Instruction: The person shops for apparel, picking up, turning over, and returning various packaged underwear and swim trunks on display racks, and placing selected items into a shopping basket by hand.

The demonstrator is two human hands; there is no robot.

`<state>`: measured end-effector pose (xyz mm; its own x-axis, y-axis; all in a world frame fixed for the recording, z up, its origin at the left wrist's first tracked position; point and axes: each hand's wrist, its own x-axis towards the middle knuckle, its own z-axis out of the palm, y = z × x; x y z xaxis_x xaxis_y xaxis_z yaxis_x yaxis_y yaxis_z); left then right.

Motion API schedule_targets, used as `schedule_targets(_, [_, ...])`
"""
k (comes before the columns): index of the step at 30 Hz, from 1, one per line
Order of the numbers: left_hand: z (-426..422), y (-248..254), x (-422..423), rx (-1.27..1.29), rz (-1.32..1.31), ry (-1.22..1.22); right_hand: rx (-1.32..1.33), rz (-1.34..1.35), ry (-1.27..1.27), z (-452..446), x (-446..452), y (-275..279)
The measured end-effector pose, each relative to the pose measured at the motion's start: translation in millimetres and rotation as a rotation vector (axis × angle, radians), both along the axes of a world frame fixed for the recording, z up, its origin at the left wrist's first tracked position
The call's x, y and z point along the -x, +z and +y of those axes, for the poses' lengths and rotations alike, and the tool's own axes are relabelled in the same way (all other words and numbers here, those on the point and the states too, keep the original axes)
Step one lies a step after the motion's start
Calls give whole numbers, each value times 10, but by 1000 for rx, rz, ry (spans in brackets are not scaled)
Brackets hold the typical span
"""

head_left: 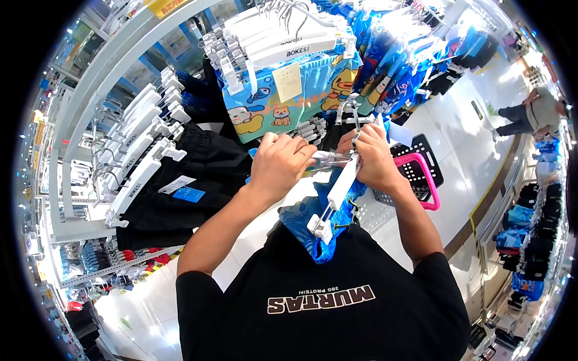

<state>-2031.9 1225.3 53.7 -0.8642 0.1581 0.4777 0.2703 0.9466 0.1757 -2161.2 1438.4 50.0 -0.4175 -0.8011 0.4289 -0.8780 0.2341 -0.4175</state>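
A white clip hanger (343, 184) slants in front of my chest, its metal hook pointing away from me. Blue patterned swimwear (299, 220) hangs from its clips. My right hand (374, 156) is closed around the far part of the hanger, near the hook. My left hand (279, 165) faces it with fingers pinched, at one end of a shiny, clear-looking piece (330, 158) that reaches toward the hanger; what exactly it grips is partly hidden. Just beyond my hands hangs light-blue cartoon-print swimwear (256, 102) with a paper tag (287, 82).
Black shorts (198, 153) on white hangers (144, 171) fill the rack at left. More blue swimwear (391, 66) hangs at the back. A black basket with a pink handle (428, 183) stands on the floor at right. A person (530, 113) is farther off in the aisle.
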Motion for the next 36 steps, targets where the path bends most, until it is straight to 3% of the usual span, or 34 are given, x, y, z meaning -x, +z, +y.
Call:
schedule_targets(10, [-223, -164, -48, -265, -129, 152, 76, 49, -86, 292, 37, 81])
schedule_targets(16, [-224, -169, 8, -309, -73, 182, -78, -9, -13, 319, -126, 39])
schedule_targets(28, [18, -156, 93, -419, -30, 250, 129, 43, -186, 24, -210, 49])
schedule_targets(31, [-46, -28, 88, -457, -87, 271, 189, 38, -208, 16, -213, -13])
schedule_targets(36, [-240, 260, 221, -447, 70, 252, 258, 33, -287, 99, -187, -78])
